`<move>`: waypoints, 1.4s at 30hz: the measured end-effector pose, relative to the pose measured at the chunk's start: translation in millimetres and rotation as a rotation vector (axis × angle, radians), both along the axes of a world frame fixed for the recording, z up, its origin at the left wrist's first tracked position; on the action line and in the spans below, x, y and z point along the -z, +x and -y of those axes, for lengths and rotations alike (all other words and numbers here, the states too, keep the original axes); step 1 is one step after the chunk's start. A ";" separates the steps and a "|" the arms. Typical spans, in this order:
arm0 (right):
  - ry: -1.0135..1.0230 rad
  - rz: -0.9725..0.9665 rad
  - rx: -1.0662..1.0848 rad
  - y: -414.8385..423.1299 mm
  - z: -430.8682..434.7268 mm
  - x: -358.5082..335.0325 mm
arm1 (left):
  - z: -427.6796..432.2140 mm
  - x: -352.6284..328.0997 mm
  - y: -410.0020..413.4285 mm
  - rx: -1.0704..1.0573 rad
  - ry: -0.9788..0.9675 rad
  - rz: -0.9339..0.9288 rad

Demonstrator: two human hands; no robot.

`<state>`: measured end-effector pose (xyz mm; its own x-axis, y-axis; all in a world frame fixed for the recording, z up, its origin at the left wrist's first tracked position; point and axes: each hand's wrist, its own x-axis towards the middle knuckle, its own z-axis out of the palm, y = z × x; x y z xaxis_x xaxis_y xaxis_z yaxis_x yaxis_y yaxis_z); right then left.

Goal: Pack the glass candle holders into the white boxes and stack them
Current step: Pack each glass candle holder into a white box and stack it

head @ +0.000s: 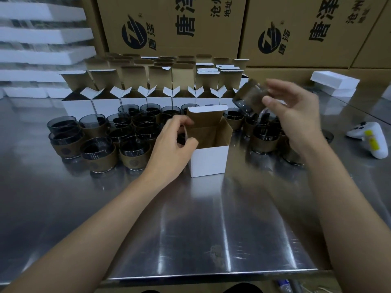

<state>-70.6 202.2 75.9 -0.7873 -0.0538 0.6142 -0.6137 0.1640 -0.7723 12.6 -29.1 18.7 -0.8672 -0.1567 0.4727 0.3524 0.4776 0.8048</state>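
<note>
Left hand (169,144): my fingers (179,120) are curled over the left top edge of the white box (208,159), thumb against its near wall, pinching that edge. The box stands upright on the bench (190,229), mouth open, rear flap raised, brown inside.

Right hand (296,117): thumb and fingers (281,85) grip one candle holder (247,96), dark glass with a brown band. It is tilted and off the bench, above and to the right of the box mouth, clear of it. The holder is blurred; I cannot tell its finer detail.

Left of my left fingers and beyond them: a cluster of candle holders (99,149), upright, touching one another. Below my right fingers: further holders (264,136), partly hidden by the hand.

Beyond both clusters: a row of open boxes (131,102), flaps up, side by side.

Right of my right hand, well apart: a white controller (368,138) lying on the bench, and farther back white foam pieces (334,82).

Far back: printed brown cartons (173,24). Far left: stacked white foam trays (42,34).
</note>
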 end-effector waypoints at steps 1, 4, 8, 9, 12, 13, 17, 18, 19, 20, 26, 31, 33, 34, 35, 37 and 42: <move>-0.036 -0.014 -0.046 3.5 -0.2 -2.7 | -0.2 0.0 0.0 -0.002 -0.007 0.007; -0.163 -0.019 -0.239 10.2 2.2 -5.8 | -0.2 0.4 -0.6 -0.006 -0.034 0.036; -0.220 -0.012 -0.490 17.1 16.6 -2.5 | -1.2 2.0 -2.6 -0.001 -0.019 0.071; -0.187 -0.018 -0.511 18.4 21.8 -0.5 | -1.5 1.8 -3.0 0.004 -0.009 0.074; 0.002 -0.073 -0.447 20.6 31.6 5.2 | -1.2 1.1 -3.5 0.021 0.001 0.076; 0.068 -0.088 -0.418 20.5 32.4 6.5 | -0.8 1.0 -3.5 0.023 0.003 0.076; 0.213 -0.088 -0.356 19.7 33.1 11.4 | -0.2 2.4 -3.5 0.024 0.007 0.071; 0.242 -0.084 -0.354 20.2 34.9 13.2 | -0.5 2.9 -3.6 0.026 0.004 0.069; 0.272 -0.085 -0.362 21.1 36.7 14.9 | -0.7 3.2 -3.8 0.028 0.000 0.067; 0.299 -0.089 -0.372 22.1 38.5 16.6 | -0.9 3.4 -3.9 0.030 -0.003 0.066; 0.430 -0.138 -0.324 24.3 41.2 18.5 | -0.7 4.3 -5.0 0.024 -0.018 0.062; 0.625 -0.210 -0.334 25.9 45.4 20.0 | -1.2 6.4 -6.0 0.023 -0.020 0.059; 0.679 -0.186 -0.334 25.6 44.5 18.6 | -1.3 6.9 -6.2 0.021 -0.023 0.060; 0.701 -0.179 -0.335 25.2 43.9 18.0 | -1.4 7.0 -6.1 0.022 -0.024 0.060; 0.724 -0.176 -0.337 24.6 43.4 17.5 | -1.4 7.1 -6.2 0.022 -0.024 0.059; 0.775 -0.183 -0.340 24.7 43.9 18.3 | -1.8 6.9 -6.0 0.023 -0.026 0.057; 0.457 -0.047 -0.390 27.9 43.8 19.6 | -0.6 5.8 -5.7 0.027 -0.032 0.062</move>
<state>-42.7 158.4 56.4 -0.6288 -0.5999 0.4947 -0.7272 0.2285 -0.6472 6.9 -28.5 12.9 -0.8988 -0.1187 0.4220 0.3151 0.4943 0.8102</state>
